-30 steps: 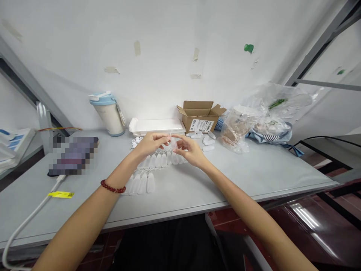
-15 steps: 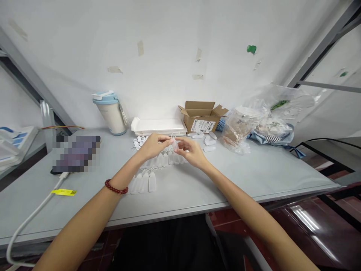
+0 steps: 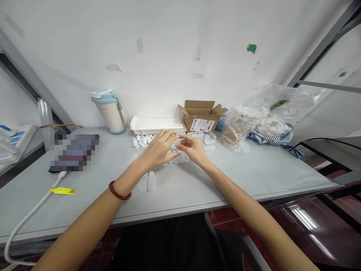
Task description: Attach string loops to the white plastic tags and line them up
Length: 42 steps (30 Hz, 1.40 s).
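My left hand and my right hand meet over the grey table, fingers curled and pinched close together around a small clear plastic bottle that is almost hidden between them. Just below the hands lie rows of small clear plastic bottles, side by side on the table. A cluster of small white caps sits just left of my left hand. Several loose bottles lie to the right, near the cardboard box. A red bead bracelet circles my left wrist.
At the back stand a blue-lidded cup, a white foam tray, an open cardboard box and crumpled clear plastic bags. A phone with a white cable lies at left. A metal rack frame rises at right.
Both hands have moved slightly away from me and lower toward the rows of bottles. My left hand now covers the small bottle that showed between the fingertips.
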Tool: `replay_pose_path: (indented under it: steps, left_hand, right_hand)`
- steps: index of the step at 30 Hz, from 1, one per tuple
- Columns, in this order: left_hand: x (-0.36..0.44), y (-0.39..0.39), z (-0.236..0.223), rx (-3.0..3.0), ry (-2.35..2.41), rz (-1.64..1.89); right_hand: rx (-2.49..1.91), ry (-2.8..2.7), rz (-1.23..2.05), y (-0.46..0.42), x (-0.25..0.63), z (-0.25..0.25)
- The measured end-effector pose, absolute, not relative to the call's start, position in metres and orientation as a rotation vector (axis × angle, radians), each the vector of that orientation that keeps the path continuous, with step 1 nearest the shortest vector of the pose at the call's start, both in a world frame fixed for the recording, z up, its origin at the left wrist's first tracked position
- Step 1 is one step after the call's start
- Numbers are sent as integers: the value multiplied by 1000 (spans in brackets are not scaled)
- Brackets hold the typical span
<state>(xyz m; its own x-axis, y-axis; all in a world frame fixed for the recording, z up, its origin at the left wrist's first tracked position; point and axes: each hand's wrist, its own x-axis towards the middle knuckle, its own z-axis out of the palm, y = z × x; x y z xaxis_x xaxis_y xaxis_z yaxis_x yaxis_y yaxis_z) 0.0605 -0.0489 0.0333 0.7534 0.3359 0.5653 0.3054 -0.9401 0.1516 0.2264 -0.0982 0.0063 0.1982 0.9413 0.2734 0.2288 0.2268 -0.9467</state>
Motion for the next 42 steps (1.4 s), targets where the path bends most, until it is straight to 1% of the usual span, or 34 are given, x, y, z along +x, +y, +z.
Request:
replay_pose_path:
  steps: [5, 12, 17, 22, 26, 32, 36, 42]
  left_hand:
    - [59, -45, 30, 2866, 547, 989]
    - [50, -50, 36, 2624, 648, 989]
    - [24, -71, 36, 2538, 749, 914]
    - [-7, -95, 23, 2572, 809, 798]
    - [-23, -105, 13, 2609, 803, 698]
    - [-32, -107, 3, 2651, 786, 543]
    - [-33, -104, -1, 2705, 755, 492]
    - [-30, -103, 6, 2709, 728, 452]
  right_hand:
    - [-1235, -1274, 822, -99, 224, 5]
    - [-1197, -1337, 934, -108, 220, 19]
    - [-1175, -1490, 1164, -120, 215, 29]
    - [-1143, -1676, 1404, -130, 205, 31]
    - [-1151, -1855, 1524, -133, 199, 28]
    - [-1145, -2067, 1519, -132, 199, 22]
    - [-1198, -2101, 1488, -130, 200, 19]
    - [-1224, -2109, 1461, -128, 198, 15]
